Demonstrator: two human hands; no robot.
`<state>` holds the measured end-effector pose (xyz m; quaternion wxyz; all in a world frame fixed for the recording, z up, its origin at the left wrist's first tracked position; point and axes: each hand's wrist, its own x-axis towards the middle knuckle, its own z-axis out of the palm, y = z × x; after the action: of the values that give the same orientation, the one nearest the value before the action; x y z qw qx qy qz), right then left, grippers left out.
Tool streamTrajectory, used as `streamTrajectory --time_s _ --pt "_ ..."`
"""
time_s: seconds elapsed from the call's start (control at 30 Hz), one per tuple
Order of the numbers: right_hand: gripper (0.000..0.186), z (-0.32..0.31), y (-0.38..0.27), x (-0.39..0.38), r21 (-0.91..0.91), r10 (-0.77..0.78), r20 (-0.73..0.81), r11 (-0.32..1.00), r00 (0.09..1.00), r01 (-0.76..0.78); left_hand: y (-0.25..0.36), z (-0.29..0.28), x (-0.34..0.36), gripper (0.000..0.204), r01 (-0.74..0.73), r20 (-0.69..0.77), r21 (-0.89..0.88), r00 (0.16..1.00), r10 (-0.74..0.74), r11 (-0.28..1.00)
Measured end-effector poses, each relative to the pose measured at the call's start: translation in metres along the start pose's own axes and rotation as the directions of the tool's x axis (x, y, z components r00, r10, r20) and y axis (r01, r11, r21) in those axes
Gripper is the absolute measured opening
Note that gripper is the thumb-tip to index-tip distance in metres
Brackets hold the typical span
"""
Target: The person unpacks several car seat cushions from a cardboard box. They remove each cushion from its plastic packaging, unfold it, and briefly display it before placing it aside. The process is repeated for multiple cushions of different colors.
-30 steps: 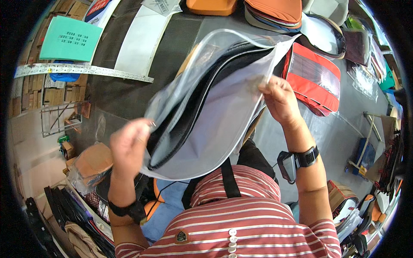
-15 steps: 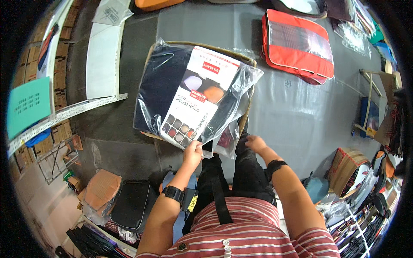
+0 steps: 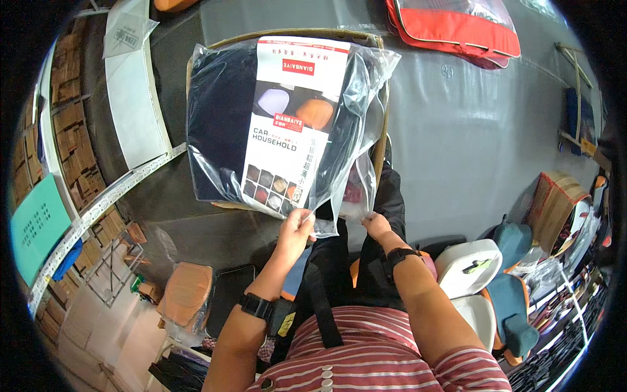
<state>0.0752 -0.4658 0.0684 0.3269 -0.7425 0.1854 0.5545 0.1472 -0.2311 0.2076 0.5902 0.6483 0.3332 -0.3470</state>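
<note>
A dark, flat item (image 3: 219, 124) in clear plastic, with a white printed card (image 3: 290, 160) inside, lies on a cardboard box (image 3: 383, 85) at the centre of the view. My left hand (image 3: 294, 232) is closed on the plastic at the package's lower edge. Just right of it, my right hand (image 3: 377, 225) pinches a loose clear plastic bag (image 3: 358, 189) hanging beside the package, something dark red showing through it. My legs in black trousers are below the box.
A red bag (image 3: 450, 29) lies on the grey surface (image 3: 444, 124) at upper right. Left are a white panel (image 3: 134, 104), a perforated rail and a teal sheet (image 3: 39, 225). Seat cushions (image 3: 467, 261) and a brown box (image 3: 548, 212) sit at lower right, a tan cushion (image 3: 186, 294) at lower left.
The open zipped pouch held up a second ago gave way to the package lying on the box. Since half a second ago, my right hand has closed on the clear bag.
</note>
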Motion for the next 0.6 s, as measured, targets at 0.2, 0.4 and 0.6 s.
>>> streamTrajectory --time_s 0.2,0.4,0.6 --pt "0.020 -0.005 -0.090 -0.077 0.029 -0.469 -0.194 0.875 0.862 0.483 0.020 0.005 -0.010 0.077 -0.119 0.119 0.742 0.992 0.044 0.660" --pt "0.010 -0.013 -0.191 -0.157 0.064 -0.827 -0.297 0.481 0.477 0.874 0.132 0.006 -0.027 0.093 0.061 0.040 0.939 0.959 -0.282 0.340" --pt "0.011 -0.006 -0.230 -0.170 0.134 -0.941 -0.193 0.256 0.279 0.957 0.155 -0.030 -0.027 0.037 -0.044 0.065 0.985 0.990 -0.125 0.167"
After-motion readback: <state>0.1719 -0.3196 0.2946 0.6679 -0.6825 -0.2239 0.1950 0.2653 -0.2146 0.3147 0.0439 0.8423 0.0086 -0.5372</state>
